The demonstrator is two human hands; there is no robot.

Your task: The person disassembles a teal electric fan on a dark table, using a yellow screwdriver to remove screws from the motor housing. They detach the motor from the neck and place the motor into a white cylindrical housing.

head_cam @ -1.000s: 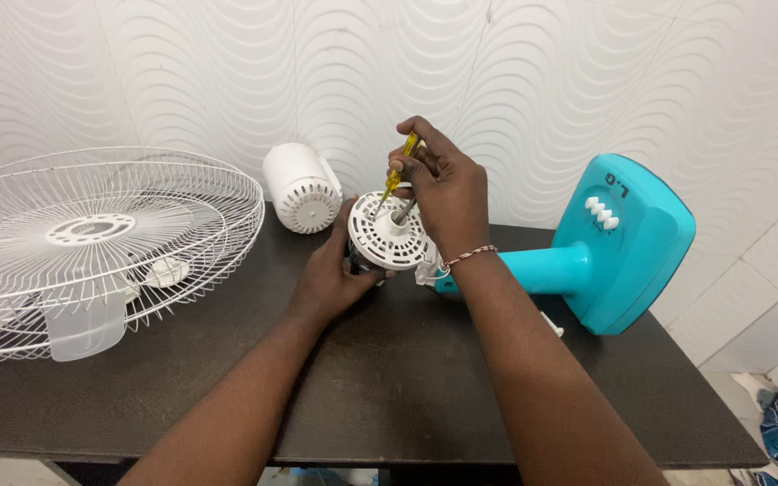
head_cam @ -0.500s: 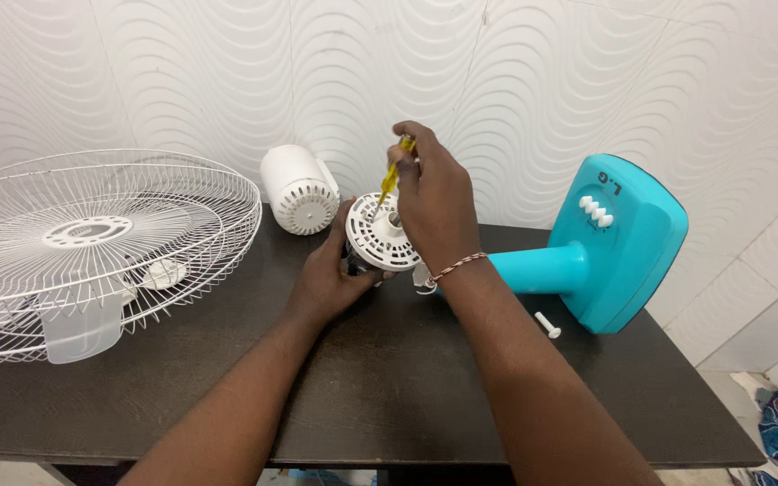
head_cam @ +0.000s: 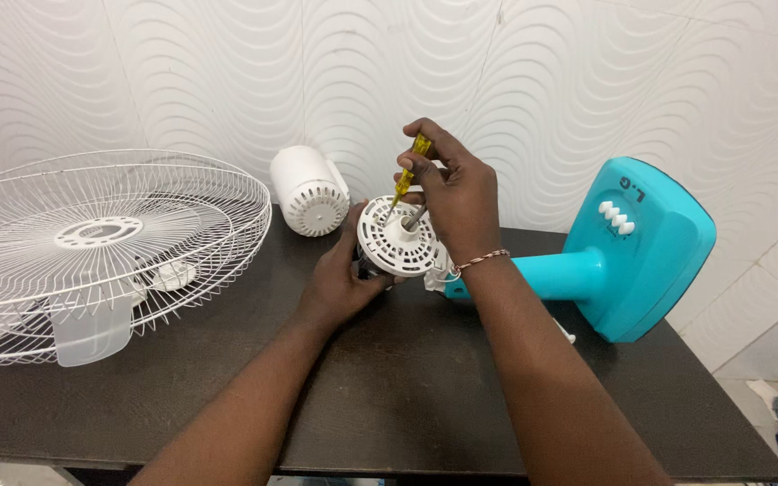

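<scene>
Yellow-handled and slim, the screwdriver [head_cam: 404, 184] slants down and to our left from our right hand [head_cam: 452, 202] into the white vented motor housing [head_cam: 398, 236], its tip meeting the housing's face just beside the steel shaft [head_cam: 414, 217]. Our right fingers pinch the handle from above; our left hand [head_cam: 342, 279] wraps the housing's near side from below and clamps it above the dark table [head_cam: 389, 378]. Both hands touch the motor, the right nearer the tool's long axis. Behind the right wrist runs the turquoise fan stand [head_cam: 623, 256]; at far left lies the white wire guard [head_cam: 92, 238], with a white rear cover [head_cam: 310, 191] by the wall.
</scene>
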